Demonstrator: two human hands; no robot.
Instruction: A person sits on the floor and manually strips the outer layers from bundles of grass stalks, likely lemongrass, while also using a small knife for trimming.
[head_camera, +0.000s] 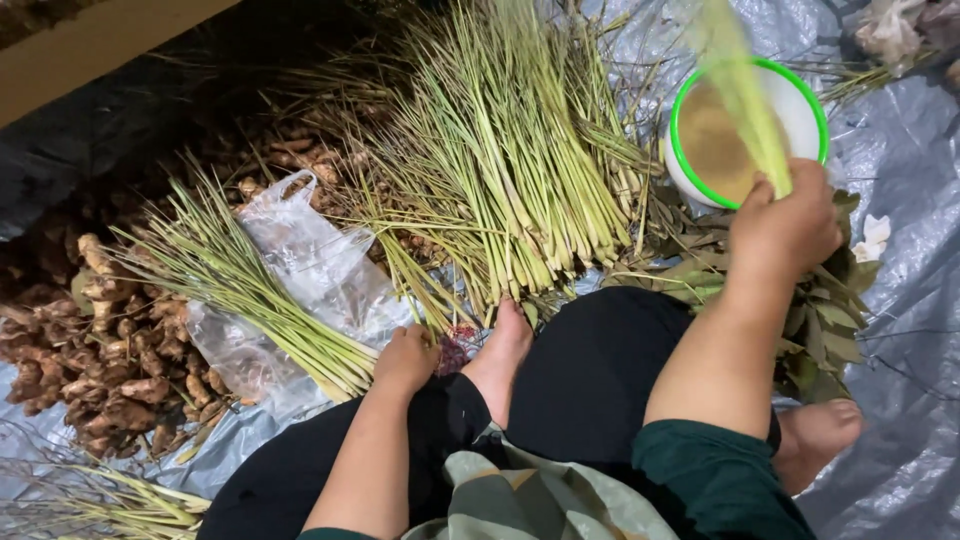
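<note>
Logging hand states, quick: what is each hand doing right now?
Left hand: closed on a lemongrass bundle.
Right hand: closed on blurred green stalks over a bowl.

The thin green lemongrass stalks (745, 95) gripped in the right hand (785, 228) are smeared by motion blur, so single blades cannot be told apart, and their tips run off the top edge. They cover part of the white green-rimmed bowl (800, 110). The left hand (405, 360) hides the base ends of the tied green stalk bundle (250, 285). The knobbly brown ginger roots (110, 370) fade into shadow at the left edge.
</note>
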